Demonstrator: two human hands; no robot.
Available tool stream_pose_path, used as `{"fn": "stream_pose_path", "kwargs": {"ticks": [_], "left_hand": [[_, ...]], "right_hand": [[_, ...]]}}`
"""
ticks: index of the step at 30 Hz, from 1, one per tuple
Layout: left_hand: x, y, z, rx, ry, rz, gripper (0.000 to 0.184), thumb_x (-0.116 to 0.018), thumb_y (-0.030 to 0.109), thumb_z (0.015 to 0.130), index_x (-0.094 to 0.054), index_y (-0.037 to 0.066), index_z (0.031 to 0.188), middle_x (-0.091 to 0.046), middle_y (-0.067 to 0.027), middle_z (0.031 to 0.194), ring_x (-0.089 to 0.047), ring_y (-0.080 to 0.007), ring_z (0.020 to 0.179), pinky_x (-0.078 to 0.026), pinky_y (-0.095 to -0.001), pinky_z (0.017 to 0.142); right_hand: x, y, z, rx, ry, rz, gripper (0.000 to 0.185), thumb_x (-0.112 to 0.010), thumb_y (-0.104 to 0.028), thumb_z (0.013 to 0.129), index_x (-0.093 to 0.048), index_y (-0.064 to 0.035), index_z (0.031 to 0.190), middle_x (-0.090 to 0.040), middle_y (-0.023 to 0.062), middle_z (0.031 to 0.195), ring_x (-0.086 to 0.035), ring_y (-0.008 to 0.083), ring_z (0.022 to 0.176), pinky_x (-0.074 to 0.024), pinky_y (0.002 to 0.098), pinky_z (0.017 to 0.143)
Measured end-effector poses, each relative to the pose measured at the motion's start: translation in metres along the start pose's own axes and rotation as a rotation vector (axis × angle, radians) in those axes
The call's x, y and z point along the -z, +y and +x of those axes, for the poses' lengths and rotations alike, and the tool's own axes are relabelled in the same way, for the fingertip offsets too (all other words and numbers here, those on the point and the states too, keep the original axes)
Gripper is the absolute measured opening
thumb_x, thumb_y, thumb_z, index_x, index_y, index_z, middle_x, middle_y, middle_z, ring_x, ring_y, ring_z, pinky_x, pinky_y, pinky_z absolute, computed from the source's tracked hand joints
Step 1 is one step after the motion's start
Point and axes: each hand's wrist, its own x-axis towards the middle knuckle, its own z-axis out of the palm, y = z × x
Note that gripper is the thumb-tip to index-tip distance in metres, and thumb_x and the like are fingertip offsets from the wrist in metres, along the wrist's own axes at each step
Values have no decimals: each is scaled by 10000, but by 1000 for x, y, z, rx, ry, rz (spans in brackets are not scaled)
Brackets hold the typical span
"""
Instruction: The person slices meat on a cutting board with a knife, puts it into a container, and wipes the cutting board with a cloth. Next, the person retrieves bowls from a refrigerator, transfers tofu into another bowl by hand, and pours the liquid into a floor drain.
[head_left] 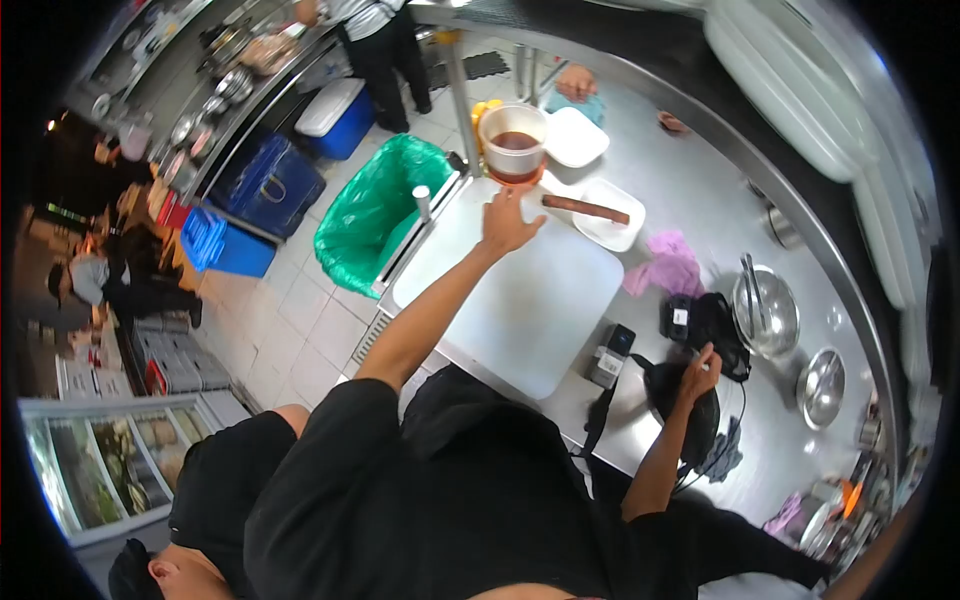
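My left hand (508, 222) is over the far end of a white cutting board (540, 300), fingers stretched toward a white tub of brown liquid (515, 140). I cannot tell whether the fingertips touch the tub. To the right of that hand, a long reddish-brown piece (590, 208) lies across a white dish (610, 235); a second white dish (577, 138) is behind it. My right hand (700, 376) is above a rounded black item (690, 415), fingers bent together around something small and whitish. A black handheld device (612, 356) is between the board and this item.
A bin with a green liner (370, 220) stands left of the counter. Pink cloth (665, 264), a black pouch (715, 330) and steel bowls (768, 320) lie to the right. A co-worker's hand (577, 82) rests on a teal cloth across the counter. Another person (220, 490) is at lower left.
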Motion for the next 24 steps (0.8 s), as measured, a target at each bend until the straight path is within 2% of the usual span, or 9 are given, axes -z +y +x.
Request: {"fn": "stream_pose_path", "kwargs": {"ticks": [2, 5, 7, 9, 15, 17, 19, 20, 24], "left_hand": [[-16, 18, 5, 74, 8, -52, 771, -763, 482, 672, -453, 163, 1303, -520, -159, 1226, -503, -327, 1162, -383, -506, 956], [3, -1, 42, 104, -38, -22, 779, -771, 515, 666, -468, 155, 1288, -535, -144, 1217, -510, -319, 1166, -415, -485, 933], [-10, -12, 58, -58, 39, -102, 710, -781, 525, 646, -563, 139, 1200, -611, -144, 1106, -564, -322, 1091, -455, -467, 903], [-21, -18, 80, -32, -103, -70, 730, -775, 521, 628, -562, 152, 1221, -623, -138, 1139, -542, -324, 1141, -407, -515, 944], [-9, 30, 105, -83, -455, 264, 739, -703, 597, 641, -570, 189, 1242, -630, -122, 1189, -497, -323, 1221, -327, -577, 1022], [-21, 31, 112, -148, -445, 264, 644, -671, 592, 641, -652, 163, 1121, -663, -136, 1111, -534, -321, 1187, -321, -580, 1022], [-33, 29, 121, -140, -657, 342, 508, -656, 544, 631, -720, 115, 895, -700, -142, 961, -610, -307, 1078, -353, -585, 987], [-39, 27, 122, -136, -621, 321, 440, -637, 505, 616, -730, 96, 748, -704, -127, 820, -662, -303, 932, -403, -561, 941], [-23, 29, 123, -98, -774, 209, 416, -677, 498, 604, -743, 129, 782, -700, -72, 735, -674, -230, 807, -482, -438, 826]], "right_hand": [[15, 8, 8, -46, 38, -13, 333, -612, -300, 929, -637, 1, 789, -643, 106, 719, -580, 227, 648, -451, 347, 624], [6, -59, -4, -115, 96, -4, 332, -613, -301, 929, -644, 0, 791, -662, 105, 739, -587, 220, 642, -456, 342, 617], [10, -85, -14, -90, 88, 51, 288, -612, -270, 931, -662, -11, 816, -664, 102, 744, -590, 206, 642, -456, 327, 616], [11, -116, -27, 68, 112, 51, 273, -614, -217, 925, -641, 0, 763, -621, 97, 685, -566, 194, 620, -443, 312, 604], [-5, -186, -83, 13, -78, 253, 185, -676, -111, 875, -608, 3, 746, -598, 73, 657, -530, 121, 601, -436, 280, 590], [-6, -207, -94, 36, -101, 256, 166, -704, -88, 843, -606, -14, 732, -611, 86, 669, -551, 161, 581, -449, 291, 595], [-13, -218, -108, -84, -133, 329, 160, -711, -89, 838, -609, -20, 736, -610, 86, 666, -552, 167, 583, -453, 297, 594], [-10, -226, -110, -51, -149, 317, 167, -718, -91, 832, -604, -25, 729, -595, 78, 651, -545, 169, 578, -446, 299, 582], [-17, -230, -117, 22, -172, 323, 185, -719, -85, 829, -586, -25, 715, -577, 71, 642, -530, 176, 561, -420, 306, 544]]}}
